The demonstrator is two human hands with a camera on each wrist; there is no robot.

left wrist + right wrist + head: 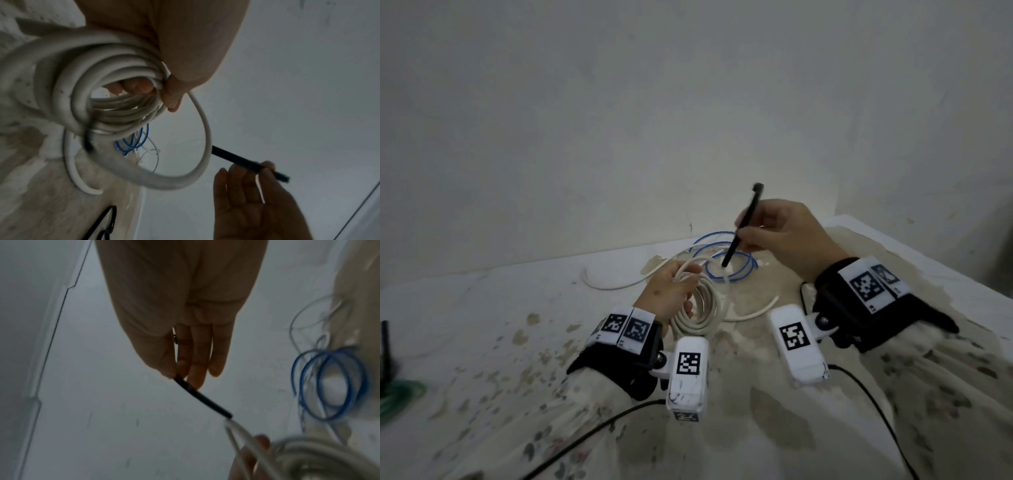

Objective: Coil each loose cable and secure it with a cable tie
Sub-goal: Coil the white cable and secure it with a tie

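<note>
While left hand [666,291] grips round white coil [702,308], right hand [784,236] pinches stiff black tie [743,226].

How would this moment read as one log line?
left hand grips white cable coil | right hand pinches black cable tie | coil untied

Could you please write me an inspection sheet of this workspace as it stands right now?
Surface: table under a stained, blotchy white cover.
Job's things: white cable coil held up off the table; black cable tie raised above it, not yet around the coil.
Clutter: green coil with a black tie at the left edge.
Hands: left hand grips the white coil; right hand pinches the black tie.
Cables: blue cable looped loosely at the back, untied; loose white cable end trailing on the table.
Surroundings: plain pale wall behind.
</note>
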